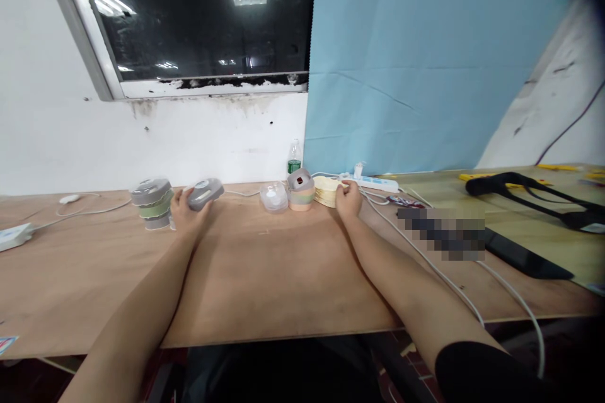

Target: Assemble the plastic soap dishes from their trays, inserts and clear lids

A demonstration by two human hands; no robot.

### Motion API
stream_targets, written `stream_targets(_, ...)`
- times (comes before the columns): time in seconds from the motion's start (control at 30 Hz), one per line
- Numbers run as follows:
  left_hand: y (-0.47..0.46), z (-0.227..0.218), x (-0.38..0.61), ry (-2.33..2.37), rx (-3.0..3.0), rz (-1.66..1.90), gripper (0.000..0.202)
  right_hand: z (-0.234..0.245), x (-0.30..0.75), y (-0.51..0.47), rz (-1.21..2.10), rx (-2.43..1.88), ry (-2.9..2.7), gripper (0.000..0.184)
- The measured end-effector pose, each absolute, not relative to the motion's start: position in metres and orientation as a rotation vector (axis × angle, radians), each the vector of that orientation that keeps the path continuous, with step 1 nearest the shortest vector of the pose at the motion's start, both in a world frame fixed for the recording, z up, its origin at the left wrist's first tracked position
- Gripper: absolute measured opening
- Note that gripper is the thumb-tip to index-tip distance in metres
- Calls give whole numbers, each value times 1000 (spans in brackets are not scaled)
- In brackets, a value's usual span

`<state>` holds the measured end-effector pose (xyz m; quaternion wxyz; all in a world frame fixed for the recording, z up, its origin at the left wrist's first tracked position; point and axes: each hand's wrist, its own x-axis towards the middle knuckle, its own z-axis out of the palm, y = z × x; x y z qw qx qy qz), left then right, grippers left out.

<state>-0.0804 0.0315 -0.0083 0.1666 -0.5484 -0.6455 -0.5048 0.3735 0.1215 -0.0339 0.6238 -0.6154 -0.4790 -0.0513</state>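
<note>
My left hand (186, 211) is closed around a small grey container with a clear lid (206, 193), tilted above the table at the left. Just left of that hand is a stack of grey and green containers (154, 209), topped by a clear lid. Across the table, my right hand (348, 199) has its fingers pinched at the right edge of a stack of thin, pale yellow round sheets (325, 192). Next to the sheets, a grey container (299, 181) leans on top of stacked pastel containers (301, 200). Left of these sit clear plastic lids (273, 196).
A bottle with a green label (294, 160) stands by the wall. Behind the sheets lies a white power strip (378, 183), its cables crossing the table (265, 277) at right. A dark flat device (524, 255) and a black strap-like frame (520, 192) lie farther right.
</note>
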Motion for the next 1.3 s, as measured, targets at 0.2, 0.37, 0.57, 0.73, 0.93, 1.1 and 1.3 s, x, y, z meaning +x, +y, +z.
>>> stream_targets(0.2, 19, -8, -37, -1442, -2375, -1198, 66, -25, 346, 107, -233, -1324, -1333, 36)
stream_targets(0.37, 6, -10, -2, -1325, -2896, -739, 80, -26, 317, 91, -253, -1142, -1617, 44)
stream_targets(0.57, 3, -8, 2, -1273, -2911, -793, 66, -29, 266, 60, -161, -788, -2186, 47)
stream_targets(0.73, 11, -10, -11, -1289, -2758, -1011, 53, -23, 247, 51, -150, -653, -2328, 57)
stream_targets(0.93, 22, -19, -15, -1480, -2518, -1353, 46, -24, 257, 55, -224, -686, -2326, 50)
stream_targets(1.1, 19, -18, -11, -1645, -2378, -1601, 46, -28, 252, 55, -390, -608, -2232, 51)
stream_targets(1.3, 23, -19, -7, -1718, -2283, -1882, 47, -25, 250, 53, -479, -480, -2315, 49)
